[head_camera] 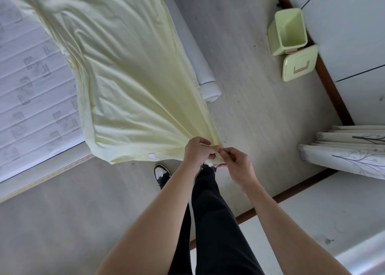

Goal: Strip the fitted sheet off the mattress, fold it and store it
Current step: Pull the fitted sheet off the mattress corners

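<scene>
A pale yellow-green fitted sheet (125,83) stretches from the upper left down to my hands, lifted off the white quilted mattress (31,99) that lies bare at the left. My left hand (196,150) grips a bunched corner of the sheet. Right beside it, my right hand (236,166) pinches the same corner's edge with thumb and fingers. The two hands touch at the sheet's hem, above the floor by the bed's foot.
A light green storage bin (288,30) stands open on the floor at the upper right, its lid (300,63) lying beside it. Patterned curtains (350,153) hang at the right. The bed frame's corner (208,87) juts near the sheet. My legs and shoes are below.
</scene>
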